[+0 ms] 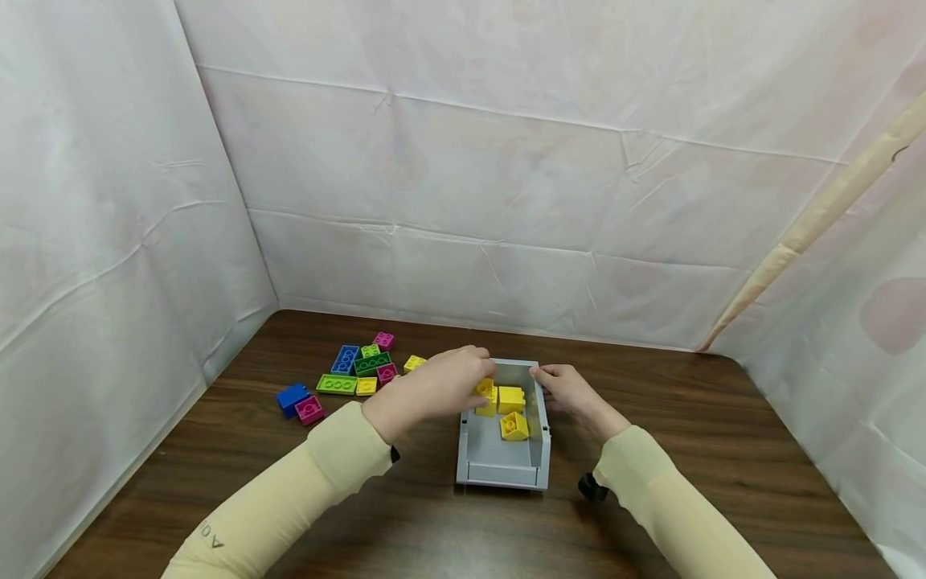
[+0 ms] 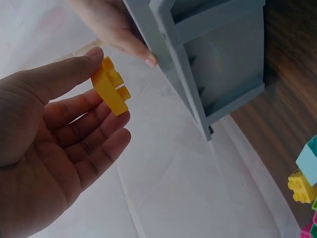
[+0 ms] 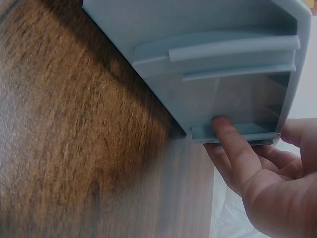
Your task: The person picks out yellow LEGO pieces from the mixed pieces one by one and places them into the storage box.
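Note:
A small yellow toy brick (image 2: 110, 89) with studs is pinched between the thumb and fingertips of my left hand (image 1: 437, 386), over the left side of a grey plastic bin (image 1: 499, 473). Inside the bin lie several yellow bricks (image 1: 510, 400), one of them tipped on its side (image 1: 514, 427). At the bin's far right my right hand (image 1: 577, 396) grips the side wall, thumb at the rim. In the right wrist view, its index finger (image 3: 237, 148) presses the outer side of the bin.
Left of the bin lie loose bricks: a blue one (image 1: 292, 400), magenta (image 1: 309, 410), lime (image 1: 337, 384), dark green (image 1: 372, 364) and yellow (image 1: 415, 363), among several others. The brown wooden table (image 1: 665, 482) ends at white sheeting (image 1: 506, 281) on the back and sides.

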